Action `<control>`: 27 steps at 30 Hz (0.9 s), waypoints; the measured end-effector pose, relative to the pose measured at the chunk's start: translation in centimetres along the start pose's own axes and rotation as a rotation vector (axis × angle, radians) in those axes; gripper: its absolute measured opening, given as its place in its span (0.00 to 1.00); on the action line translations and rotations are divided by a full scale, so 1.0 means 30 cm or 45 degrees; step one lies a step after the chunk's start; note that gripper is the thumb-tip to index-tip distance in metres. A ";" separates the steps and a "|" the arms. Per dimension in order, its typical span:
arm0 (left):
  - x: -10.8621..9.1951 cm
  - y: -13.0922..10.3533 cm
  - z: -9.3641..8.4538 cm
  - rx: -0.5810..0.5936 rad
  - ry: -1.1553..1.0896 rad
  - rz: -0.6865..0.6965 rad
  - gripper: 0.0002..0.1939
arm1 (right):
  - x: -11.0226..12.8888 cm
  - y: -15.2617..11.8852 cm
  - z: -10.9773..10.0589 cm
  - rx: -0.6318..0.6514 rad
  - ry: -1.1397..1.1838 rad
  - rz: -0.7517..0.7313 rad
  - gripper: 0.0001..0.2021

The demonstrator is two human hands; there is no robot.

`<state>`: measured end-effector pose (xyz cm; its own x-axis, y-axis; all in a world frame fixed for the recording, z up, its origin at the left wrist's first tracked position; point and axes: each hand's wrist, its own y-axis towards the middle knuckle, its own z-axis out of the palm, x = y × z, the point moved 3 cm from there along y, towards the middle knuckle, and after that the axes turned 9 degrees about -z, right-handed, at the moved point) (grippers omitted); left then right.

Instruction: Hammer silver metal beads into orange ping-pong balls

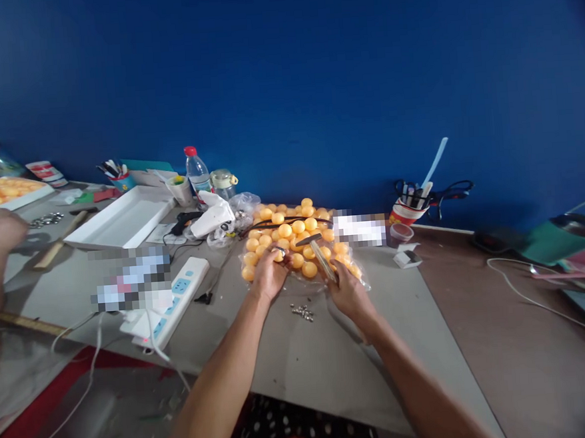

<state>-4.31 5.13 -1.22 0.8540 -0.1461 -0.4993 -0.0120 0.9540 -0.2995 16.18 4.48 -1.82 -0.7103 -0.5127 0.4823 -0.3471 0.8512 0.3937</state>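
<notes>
My right hand (348, 293) is closed round the wooden handle of a small hammer (321, 258), whose dark head points up and left. In my left hand (270, 275), the fingers pinch an orange ball (278, 254), with a small shiny spot showing at the fingertips. Just beyond both hands lies a clear plastic bag (245, 252) full of orange balls (309, 269), with a dark cable or strap across it. Several small shiny metal pieces (303, 313) sit on the grey table between my forearms.
Left of me are a white power strip (180, 287) with cables, a white open box (122, 217), a water bottle (197, 171) and a white hot-glue gun (212, 214). A pen cup (407, 209) stands right. At far left appears another person's hand (0, 236).
</notes>
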 end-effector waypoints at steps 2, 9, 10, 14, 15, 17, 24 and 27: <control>0.004 -0.005 0.005 0.007 0.050 -0.006 0.17 | 0.022 -0.001 -0.020 -0.009 -0.069 -0.029 0.22; 0.003 -0.024 0.011 -0.027 0.079 -0.024 0.16 | 0.160 -0.010 -0.077 -0.046 0.015 -0.493 0.15; 0.002 -0.025 0.011 -0.030 0.083 -0.015 0.16 | 0.172 -0.013 -0.071 0.027 0.069 -0.547 0.14; 0.004 -0.025 0.013 -0.036 0.124 0.001 0.18 | 0.189 -0.025 -0.042 0.260 0.183 -0.641 0.12; 0.006 -0.023 0.014 -0.034 0.129 -0.004 0.18 | 0.192 -0.027 -0.038 0.277 0.196 -0.649 0.12; 0.010 -0.020 0.014 -0.040 0.118 -0.007 0.18 | 0.200 -0.031 -0.034 0.294 0.203 -0.680 0.14; 0.014 -0.012 0.008 -0.109 0.072 -0.020 0.17 | 0.207 -0.031 -0.027 0.432 0.143 -0.627 0.14; 0.012 -0.011 0.008 -0.078 0.077 -0.029 0.17 | 0.187 -0.028 -0.029 0.516 0.175 -0.509 0.12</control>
<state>-3.86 4.83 -1.12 0.8215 -0.1851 -0.5394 -0.0259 0.9328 -0.3596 13.04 0.79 1.23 -0.3994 -0.7898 0.4656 -0.7975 0.5498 0.2484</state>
